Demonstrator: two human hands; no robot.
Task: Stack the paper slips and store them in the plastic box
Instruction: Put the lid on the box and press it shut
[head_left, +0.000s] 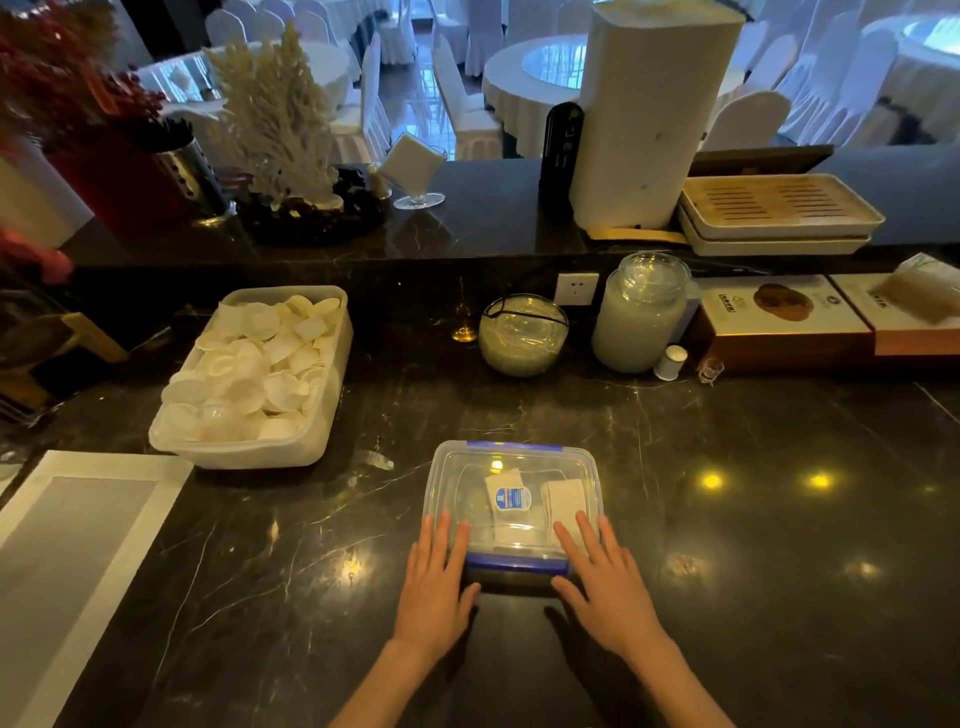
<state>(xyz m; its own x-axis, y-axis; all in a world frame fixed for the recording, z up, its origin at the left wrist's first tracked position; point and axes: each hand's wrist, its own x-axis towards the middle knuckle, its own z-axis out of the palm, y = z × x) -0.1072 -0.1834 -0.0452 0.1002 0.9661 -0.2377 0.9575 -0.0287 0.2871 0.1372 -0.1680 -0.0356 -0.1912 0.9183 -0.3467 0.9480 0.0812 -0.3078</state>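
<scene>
A clear plastic box (467, 467) with blue latches and its lid on sits on the dark marble counter in front of me. Through the lid I see a stack of white paper slips (563, 496) at the right and a white label with a blue mark (511, 496) at the centre. My left hand (434, 582) lies flat on the lid's near left corner, fingers apart. My right hand (605, 579) lies flat on the near right corner. Both thumbs rest by the blue front latch (514, 561).
A white tub (244, 452) full of white shells or cups stands at the left. A white-framed board (62, 545) lies at the far left. A glass bowl (522, 335), a lidded jar (639, 317), a small white bottle (670, 362) and boxes (779, 327) line the back.
</scene>
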